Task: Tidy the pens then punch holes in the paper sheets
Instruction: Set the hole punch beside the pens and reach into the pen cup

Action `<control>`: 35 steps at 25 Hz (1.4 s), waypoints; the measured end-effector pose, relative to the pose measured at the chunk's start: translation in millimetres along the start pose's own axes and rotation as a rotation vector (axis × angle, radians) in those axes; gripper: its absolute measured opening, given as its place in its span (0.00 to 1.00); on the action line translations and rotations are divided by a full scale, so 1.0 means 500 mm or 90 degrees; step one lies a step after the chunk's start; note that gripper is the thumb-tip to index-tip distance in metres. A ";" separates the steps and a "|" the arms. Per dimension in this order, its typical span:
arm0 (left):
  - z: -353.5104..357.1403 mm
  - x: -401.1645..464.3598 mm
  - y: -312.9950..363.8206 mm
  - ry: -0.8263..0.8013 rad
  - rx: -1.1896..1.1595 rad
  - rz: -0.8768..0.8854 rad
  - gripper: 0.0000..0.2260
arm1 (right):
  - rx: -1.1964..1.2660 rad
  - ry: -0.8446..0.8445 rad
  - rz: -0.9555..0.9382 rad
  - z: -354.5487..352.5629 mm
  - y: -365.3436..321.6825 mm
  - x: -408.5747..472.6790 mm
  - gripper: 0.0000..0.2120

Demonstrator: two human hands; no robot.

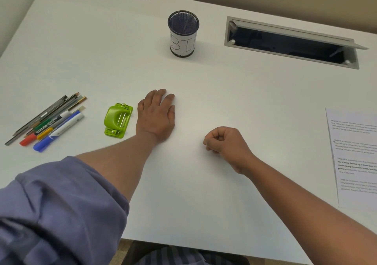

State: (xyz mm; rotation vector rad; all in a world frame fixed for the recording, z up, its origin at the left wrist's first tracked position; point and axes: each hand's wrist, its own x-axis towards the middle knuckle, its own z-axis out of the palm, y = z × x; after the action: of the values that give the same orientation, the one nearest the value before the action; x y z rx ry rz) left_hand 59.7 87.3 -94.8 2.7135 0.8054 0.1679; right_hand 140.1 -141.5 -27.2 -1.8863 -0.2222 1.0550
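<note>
Several pens, markers and pencils (48, 122) lie in a loose pile at the left of the white desk (183, 179). Just right of them sits a green hole punch (118, 120). A black mesh pen cup (183, 33) with a white paper label stands upright at the back centre and looks empty. Printed paper sheets (356, 156) lie at the right edge, partly cut off by the frame. My left hand (156, 114) rests flat on the desk beside the punch, holding nothing. My right hand (226, 144) rests on the desk as a closed fist with nothing in it.
An open cable slot (289, 42) with a raised grey lid is set into the desk at the back right. The desk's front edge runs close to my body. A purple sleeve (53, 209) covers my left upper arm.
</note>
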 end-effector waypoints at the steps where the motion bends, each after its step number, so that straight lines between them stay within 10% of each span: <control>1: 0.000 0.001 -0.001 -0.001 -0.001 -0.001 0.18 | 0.002 0.008 -0.012 0.001 -0.013 0.010 0.03; 18: -0.005 0.002 -0.001 0.009 0.019 0.002 0.18 | -0.002 0.213 -0.258 -0.014 -0.422 0.294 0.10; 35: -0.013 0.001 0.008 -0.012 0.006 -0.007 0.20 | -0.082 0.276 -0.266 -0.015 -0.432 0.391 0.09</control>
State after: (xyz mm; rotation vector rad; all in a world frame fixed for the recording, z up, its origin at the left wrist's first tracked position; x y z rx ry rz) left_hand 60.9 86.3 -87.3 2.7149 0.8185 0.1350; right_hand 322.2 78.2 33.1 -2.0160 -0.4153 0.3483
